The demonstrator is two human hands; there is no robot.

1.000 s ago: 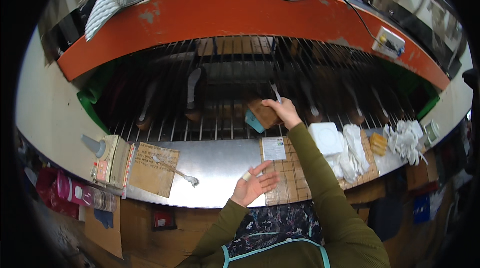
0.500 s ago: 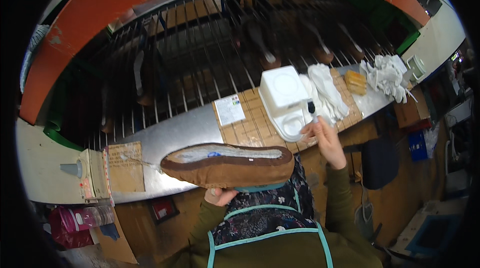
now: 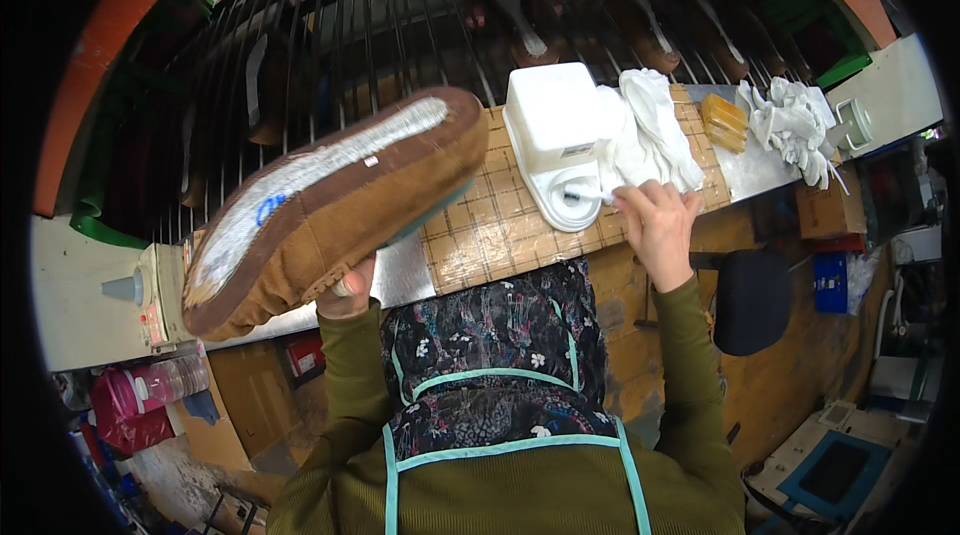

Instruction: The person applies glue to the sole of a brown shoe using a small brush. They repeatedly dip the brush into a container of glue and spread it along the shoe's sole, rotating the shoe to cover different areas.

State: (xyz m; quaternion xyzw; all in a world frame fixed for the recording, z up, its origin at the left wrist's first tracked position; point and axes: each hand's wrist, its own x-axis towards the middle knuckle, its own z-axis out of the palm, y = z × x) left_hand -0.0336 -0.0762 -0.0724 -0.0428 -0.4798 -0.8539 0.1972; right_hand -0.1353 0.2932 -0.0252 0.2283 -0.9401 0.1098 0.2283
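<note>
My left hand (image 3: pixel 347 293) grips a brown suede shoe upper on a teal last (image 3: pixel 375 215) from below. Its underside faces up, with a pale fibrous strip down the middle and a blue mark; there is no sole on it. The shoe is tilted, one end toward the upper right. In my right hand (image 3: pixel 660 227) is a small brush (image 3: pixel 597 196), pinched by its pale handle. Its bristle end is hidden in the round cup of a white plastic dispenser (image 3: pixel 553 107). A white cloth (image 3: pixel 655 140) lies just beyond that hand.
Cardboard (image 3: pixel 470 247) covers part of the metal ledge. Yellow blocks (image 3: pixel 724 123), crumpled white gloves (image 3: pixel 787 123) and a pale mug (image 3: pixel 853 125) stand to the right. Behind the ledge runs a rack of metal rods (image 3: pixel 370 35) carrying several shoes. A dark stool (image 3: pixel 755 315) is at right.
My left hand has raised the shoe and moved it left, tilting it from level. My right hand has lowered the brush, whose dark bristles showed before, into the dispenser's cup. The view has shifted.
</note>
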